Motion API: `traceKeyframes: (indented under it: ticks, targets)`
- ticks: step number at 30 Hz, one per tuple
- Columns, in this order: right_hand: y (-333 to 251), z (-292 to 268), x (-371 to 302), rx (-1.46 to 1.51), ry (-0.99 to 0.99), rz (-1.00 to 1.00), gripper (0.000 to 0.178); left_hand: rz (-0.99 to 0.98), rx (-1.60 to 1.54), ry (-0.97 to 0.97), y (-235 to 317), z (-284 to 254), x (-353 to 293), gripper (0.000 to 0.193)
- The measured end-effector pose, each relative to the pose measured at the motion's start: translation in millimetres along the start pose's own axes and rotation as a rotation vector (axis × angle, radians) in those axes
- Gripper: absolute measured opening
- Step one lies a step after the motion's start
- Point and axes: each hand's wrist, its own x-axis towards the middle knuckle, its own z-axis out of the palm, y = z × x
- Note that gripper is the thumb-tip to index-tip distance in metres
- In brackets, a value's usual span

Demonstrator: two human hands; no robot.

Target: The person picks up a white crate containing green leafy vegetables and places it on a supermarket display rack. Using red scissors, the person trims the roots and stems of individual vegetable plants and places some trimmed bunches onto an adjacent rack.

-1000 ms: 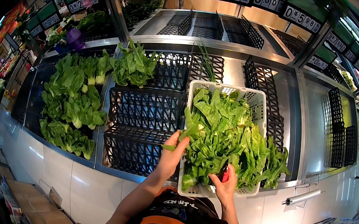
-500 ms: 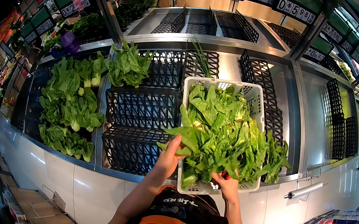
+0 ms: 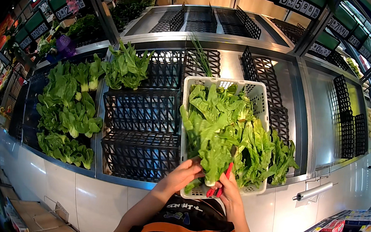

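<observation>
A head of leafy green lettuce [image 3: 215, 161] is upright between my hands, its pale cut base toward me. My left hand [image 3: 182, 175] is closed on its lower left side, the fingertips partly hidden by leaves. My right hand [image 3: 231, 190] grips red-handled scissors [image 3: 228, 171] against the right of the base. Their blades are mostly hidden by the leaves. Beneath both hands stands a white perforated plastic basket [image 3: 268, 113], filled with more loose lettuce [image 3: 253, 143]. Some leaves hang over its right side.
The basket rests on a steel display counter [image 3: 292, 108] with black lattice racks [image 3: 145, 110]. Leafy greens [image 3: 70, 103] lie at the left, with another bunch [image 3: 127, 66] beside them and long thin green stalks [image 3: 200, 57] behind the basket. A film roll [image 3: 313, 191] hangs at the front right.
My left hand has moved right and drawn a lettuce head upright toward me. The scissors, mostly hidden before, now show beside its base. The view has shifted slightly.
</observation>
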Motion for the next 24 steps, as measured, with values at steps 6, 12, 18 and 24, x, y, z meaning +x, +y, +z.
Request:
traceKeyframes:
  ticks: [6,12,18,24]
  targets:
    - [7.3,-14.1,9.8,-0.329,0.166,-0.231,0.020,0.125,0.056,0.086,12.1,30.4,3.0,0.054]
    - [5.7,-9.3,0.9,-0.255,0.123,-0.202,0.014,0.294,0.267,0.191,11.2,44.1,8.1,0.061]
    - [11.4,0.5,-6.2,-0.343,0.160,-0.160,0.021,0.337,0.313,0.280,7.5,49.8,9.7,0.067]
    - [18.1,-4.9,-2.7,-0.369,0.156,-0.166,0.032,0.346,0.328,0.258,4.1,46.9,8.7,0.068]
